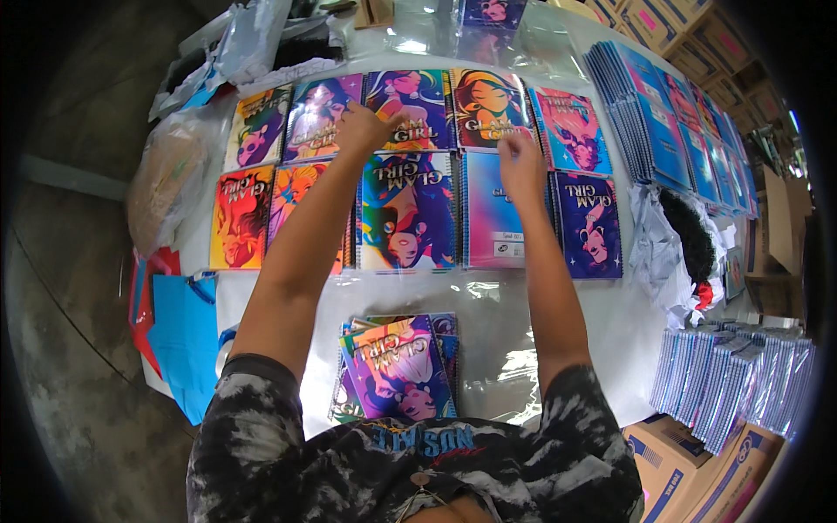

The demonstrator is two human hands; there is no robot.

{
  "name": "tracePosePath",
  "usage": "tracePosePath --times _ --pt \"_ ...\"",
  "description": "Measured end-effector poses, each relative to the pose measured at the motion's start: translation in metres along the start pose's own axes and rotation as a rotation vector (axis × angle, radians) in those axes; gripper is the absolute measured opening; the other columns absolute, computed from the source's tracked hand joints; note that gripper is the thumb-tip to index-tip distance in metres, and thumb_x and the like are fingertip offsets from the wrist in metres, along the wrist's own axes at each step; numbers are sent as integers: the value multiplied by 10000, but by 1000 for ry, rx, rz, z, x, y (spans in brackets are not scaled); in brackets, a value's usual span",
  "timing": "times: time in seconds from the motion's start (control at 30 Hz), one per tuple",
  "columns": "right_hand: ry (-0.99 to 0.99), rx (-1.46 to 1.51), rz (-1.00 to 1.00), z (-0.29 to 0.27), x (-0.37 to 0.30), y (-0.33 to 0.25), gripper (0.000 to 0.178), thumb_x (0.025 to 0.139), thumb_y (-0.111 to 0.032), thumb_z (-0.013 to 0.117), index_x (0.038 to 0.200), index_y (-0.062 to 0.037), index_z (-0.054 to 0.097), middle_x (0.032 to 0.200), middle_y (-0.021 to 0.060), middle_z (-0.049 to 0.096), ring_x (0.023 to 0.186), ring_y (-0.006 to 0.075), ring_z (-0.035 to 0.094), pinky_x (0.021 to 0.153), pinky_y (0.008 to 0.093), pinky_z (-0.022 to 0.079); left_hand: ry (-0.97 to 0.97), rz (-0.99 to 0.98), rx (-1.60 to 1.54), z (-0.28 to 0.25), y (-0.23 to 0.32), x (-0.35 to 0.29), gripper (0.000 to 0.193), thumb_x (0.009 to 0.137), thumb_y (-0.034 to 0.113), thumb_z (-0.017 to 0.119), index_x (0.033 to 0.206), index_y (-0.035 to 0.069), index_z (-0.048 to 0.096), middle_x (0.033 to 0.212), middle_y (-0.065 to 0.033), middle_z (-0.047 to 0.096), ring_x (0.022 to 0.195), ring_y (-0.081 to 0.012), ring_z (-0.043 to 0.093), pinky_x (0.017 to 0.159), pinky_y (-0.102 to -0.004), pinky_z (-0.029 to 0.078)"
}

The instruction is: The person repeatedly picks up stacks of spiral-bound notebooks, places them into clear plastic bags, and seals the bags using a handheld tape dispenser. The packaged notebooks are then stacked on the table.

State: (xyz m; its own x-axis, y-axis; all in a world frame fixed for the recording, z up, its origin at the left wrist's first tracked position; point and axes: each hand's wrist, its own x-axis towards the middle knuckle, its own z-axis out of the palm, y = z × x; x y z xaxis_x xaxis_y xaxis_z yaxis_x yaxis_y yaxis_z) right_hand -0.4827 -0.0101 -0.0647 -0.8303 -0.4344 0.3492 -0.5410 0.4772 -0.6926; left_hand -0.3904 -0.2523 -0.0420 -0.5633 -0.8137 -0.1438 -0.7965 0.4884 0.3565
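Over notebooks (406,209) with large cover lettering, left hand (364,131) has its grip spread; right hand's (521,166) I cannot tell.

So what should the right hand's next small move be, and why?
I'd probably bring the right hand onto the near edge of the orange-toned notebook in the back row and grip it. The hand already overlaps that edge in the view, though contact is unclear, while the askew pile of notebooks by the body leaves room to add one.
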Motion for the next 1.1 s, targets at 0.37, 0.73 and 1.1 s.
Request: tracePosePath --times 0.37,0.73,1.1 --pt "-439 -512 270 84 67 -32 789 687 -551 652 1285 -73 461 1364 254 354 1272 422 303 1041 526 229 596 308 -575 -45 -38 -42 333 874 300 576 1020 3 540 1003 -146 607 913 -278 607 734 -392 468" --pt "-59 1015 -21 -70 -4 -54 155 815 -107 525 852 17 609 844 97 615 774 216 570 699 367 425 29 -278 -1255 -73 -183 -373 262 905 183 549 1124 40 536 800 30 568 688 -87 527 620 -250 442" --pt "-851 119 -931 -47 -197 -64 520 756 -29 496 1235 -226 536 1361 -21 443 1311 265 335 1107 541 88 71 98 -371 -47 -187 -398 536 791 217 678 1239 42 441 1197 -156 468 1100 -293 443 899 -403 376"
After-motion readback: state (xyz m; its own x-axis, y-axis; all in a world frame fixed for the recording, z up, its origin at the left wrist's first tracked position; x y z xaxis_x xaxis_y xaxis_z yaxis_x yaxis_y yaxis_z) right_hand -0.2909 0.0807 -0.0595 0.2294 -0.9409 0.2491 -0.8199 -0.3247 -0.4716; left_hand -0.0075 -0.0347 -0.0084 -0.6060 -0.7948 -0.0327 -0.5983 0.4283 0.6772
